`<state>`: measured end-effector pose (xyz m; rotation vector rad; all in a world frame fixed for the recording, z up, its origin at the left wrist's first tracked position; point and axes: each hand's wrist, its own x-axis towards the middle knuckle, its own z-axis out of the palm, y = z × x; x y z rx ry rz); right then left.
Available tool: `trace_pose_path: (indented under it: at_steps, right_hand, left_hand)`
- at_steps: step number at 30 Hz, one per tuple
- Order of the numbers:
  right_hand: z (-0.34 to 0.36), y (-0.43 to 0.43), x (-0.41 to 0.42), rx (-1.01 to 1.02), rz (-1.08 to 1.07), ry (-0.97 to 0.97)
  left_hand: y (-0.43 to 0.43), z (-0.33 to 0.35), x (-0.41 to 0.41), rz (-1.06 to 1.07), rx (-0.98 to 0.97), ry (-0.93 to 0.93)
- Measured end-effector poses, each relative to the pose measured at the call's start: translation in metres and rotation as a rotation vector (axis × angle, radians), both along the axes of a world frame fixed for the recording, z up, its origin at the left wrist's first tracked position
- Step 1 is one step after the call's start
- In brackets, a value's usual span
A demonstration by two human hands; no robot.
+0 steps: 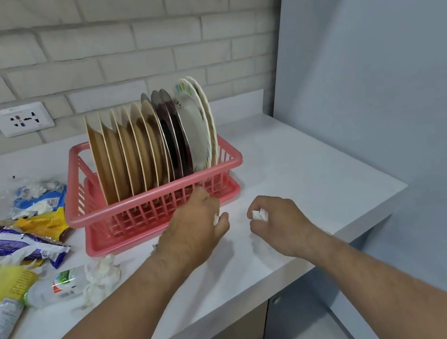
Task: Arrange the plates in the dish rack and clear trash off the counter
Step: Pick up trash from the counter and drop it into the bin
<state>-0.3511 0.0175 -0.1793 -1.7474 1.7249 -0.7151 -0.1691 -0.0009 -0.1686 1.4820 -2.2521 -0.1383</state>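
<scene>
item 1, plates (152,144): standing upright on edge in a row inside the pink dish rack (158,207). tan ones are sitting at the left, dark and steel ones in the middle, patterned white ones at the right end. no plate is lying loose on the counter (302,164) in view, so the racking half is looking finished.

item 2, left hand (193,228): hovering just in front of the rack's near wall, fingers and thumb curling round a small white scrap (215,218), most of it hiding inside the hand.

item 3, right hand (278,219): hovering over the counter just right of the left hand, fingers closing round a crumpled tissue wad (260,215) and gripping it.

item 4, trash lying out: a wrapper pile (20,241) is lying at the counter's left, beside the rack. a plastic bottle (58,287) is lying on its side near the front edge. a loose tissue (102,275) is sitting just beside the bottle, between it and the left forearm.

item 5, status: the clearing half is only beginning, by my judgement. two small pieces are being held and the bulk is waiting at the left. no bin is showing, so where the trash is going cannot be told.
</scene>
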Motion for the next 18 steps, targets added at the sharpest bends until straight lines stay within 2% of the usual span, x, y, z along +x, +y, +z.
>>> trace_pose_path:
  at_steps: [5,12,18]
  right_hand:
    - [0.007,0.008,-0.02,-0.043,0.004,0.012]
    - [0.019,0.041,-0.028,-0.04,0.055,0.118]
    - [0.023,0.082,-0.019,0.076,0.095,0.104]
  left_hand:
    - [0.01,0.001,-0.014,-0.005,0.078,0.132]
    - [0.036,0.003,-0.023,-0.018,0.094,0.146]
    - [0.068,0.001,-0.017,0.002,0.062,0.237]
